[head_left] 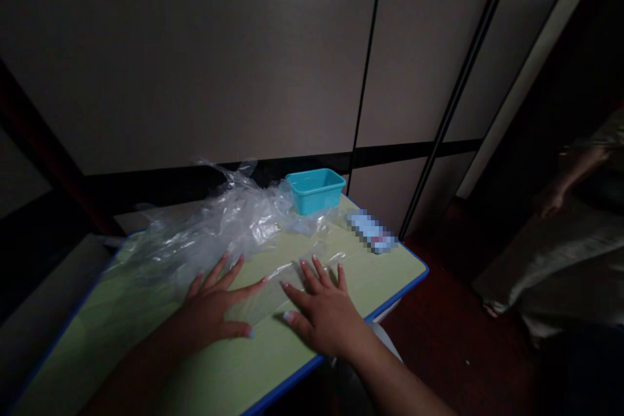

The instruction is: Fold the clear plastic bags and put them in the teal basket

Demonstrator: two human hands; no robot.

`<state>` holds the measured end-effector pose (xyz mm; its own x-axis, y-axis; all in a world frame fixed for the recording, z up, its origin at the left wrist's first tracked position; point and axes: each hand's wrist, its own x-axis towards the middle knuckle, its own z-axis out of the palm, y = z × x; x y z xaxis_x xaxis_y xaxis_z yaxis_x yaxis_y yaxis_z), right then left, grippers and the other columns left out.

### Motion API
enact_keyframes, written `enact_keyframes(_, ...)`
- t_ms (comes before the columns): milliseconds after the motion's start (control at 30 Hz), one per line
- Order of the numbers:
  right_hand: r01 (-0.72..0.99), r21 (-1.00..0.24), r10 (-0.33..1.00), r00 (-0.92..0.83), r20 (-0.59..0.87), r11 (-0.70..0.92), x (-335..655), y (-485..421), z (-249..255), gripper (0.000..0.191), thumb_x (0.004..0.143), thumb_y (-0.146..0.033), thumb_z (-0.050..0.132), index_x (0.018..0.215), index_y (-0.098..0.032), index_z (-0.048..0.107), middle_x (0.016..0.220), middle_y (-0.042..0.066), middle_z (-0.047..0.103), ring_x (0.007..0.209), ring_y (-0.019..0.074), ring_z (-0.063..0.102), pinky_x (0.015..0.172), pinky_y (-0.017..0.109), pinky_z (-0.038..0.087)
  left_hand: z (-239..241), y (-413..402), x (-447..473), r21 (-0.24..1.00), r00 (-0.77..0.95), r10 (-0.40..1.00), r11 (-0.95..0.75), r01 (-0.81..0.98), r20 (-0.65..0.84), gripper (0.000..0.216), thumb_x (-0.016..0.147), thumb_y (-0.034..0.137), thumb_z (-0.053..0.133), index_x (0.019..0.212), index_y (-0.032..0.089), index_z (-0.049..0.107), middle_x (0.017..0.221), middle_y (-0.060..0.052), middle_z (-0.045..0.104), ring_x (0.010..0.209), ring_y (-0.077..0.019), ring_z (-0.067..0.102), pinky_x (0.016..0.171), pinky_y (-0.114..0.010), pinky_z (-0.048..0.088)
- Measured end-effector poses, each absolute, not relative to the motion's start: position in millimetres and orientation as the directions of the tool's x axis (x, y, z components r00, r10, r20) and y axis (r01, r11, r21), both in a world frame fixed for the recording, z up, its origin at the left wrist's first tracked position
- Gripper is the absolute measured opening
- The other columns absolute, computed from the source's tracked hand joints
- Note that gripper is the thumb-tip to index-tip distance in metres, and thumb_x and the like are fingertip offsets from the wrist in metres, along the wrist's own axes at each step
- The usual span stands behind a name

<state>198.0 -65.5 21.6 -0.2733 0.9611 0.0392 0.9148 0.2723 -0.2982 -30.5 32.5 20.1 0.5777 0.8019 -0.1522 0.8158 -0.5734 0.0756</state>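
Observation:
A clear plastic bag lies flat on the table, partly under both my hands. My left hand rests on it with the fingers spread wide. To its right, my right hand also presses down flat, fingers apart, on the bag's other side. Neither hand grips anything. Just beyond my left hand rises a loose heap of crumpled clear plastic bags. A turquoise plastic basket stands upright at the far edge, touching the heap's right end.
The pale green table has a blue edge. On its right side lies a blurred-out pale blue item. Large cabinet panels stand behind the table. At the right, a person is on the dark red floor.

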Motion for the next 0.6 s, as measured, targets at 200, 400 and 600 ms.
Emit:
enact_keyframes(200,0.96,-0.251,0.992,-0.121,0.023,0.123,227.5,-55.4,10.9,0.058,0.086,-0.062,0.016,0.138,-0.037,0.023,0.148,0.004,0.004,0.134,0.0285,-0.007,0.098,0.062,-0.007,22.8,30.7,-30.3,0.104,0.576,0.803,-0.566,0.818,-0.153,0.079,0.057,0.07,0.06,0.127,0.043,0.036,0.148,-0.005,0.008,0.13,-0.0409,-0.01,0.096,-0.065,0.007)
enact_keyframes(400,0.983,-0.165,0.997,0.076,-0.031,-0.08,264.6,-46.7,5.2,0.055,0.088,-0.058,0.013,0.139,-0.037,0.017,0.148,0.004,0.004,0.133,0.0295,-0.006,0.097,0.064,-0.003,25.0,28.6,-30.0,0.136,0.581,0.799,-0.565,0.814,-0.157,0.078,0.058,0.068,0.06,0.127,0.043,0.035,0.147,-0.005,0.004,0.13,-0.041,-0.01,0.095,-0.067,0.007)
enact_keyframes(600,0.985,-0.139,0.994,0.108,0.015,-0.105,266.9,-41.2,6.4,0.057,0.088,-0.058,0.014,0.139,-0.034,0.022,0.148,0.006,0.001,0.133,0.0319,-0.008,0.095,0.066,-0.002,25.0,27.8,-30.7,0.156,0.584,0.797,-0.564,0.811,-0.154,0.078,0.058,0.067,0.061,0.127,0.043,0.035,0.147,-0.004,0.005,0.13,-0.0404,-0.01,0.096,-0.066,0.006)
